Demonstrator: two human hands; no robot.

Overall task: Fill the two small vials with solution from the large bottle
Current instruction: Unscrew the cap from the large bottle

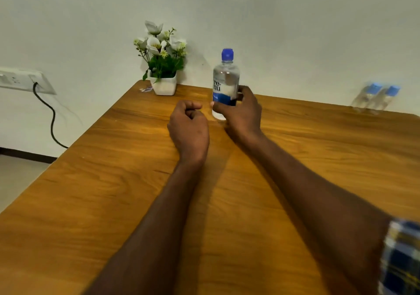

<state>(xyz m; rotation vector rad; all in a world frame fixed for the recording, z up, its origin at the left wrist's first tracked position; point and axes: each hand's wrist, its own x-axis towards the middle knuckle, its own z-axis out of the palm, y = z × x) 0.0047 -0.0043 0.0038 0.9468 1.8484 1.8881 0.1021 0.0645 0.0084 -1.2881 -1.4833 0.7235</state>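
My wooden table (295, 158) carried the large bottle (225, 83) mid-back, a flower pot (164, 86) at its far-left corner, two vials (375, 99) far right.

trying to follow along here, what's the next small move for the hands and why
Probably the left hand should go up to twist off the blue cap: the right hand grips the large bottle upright, the cap is on, and the two vials stand capped far right.
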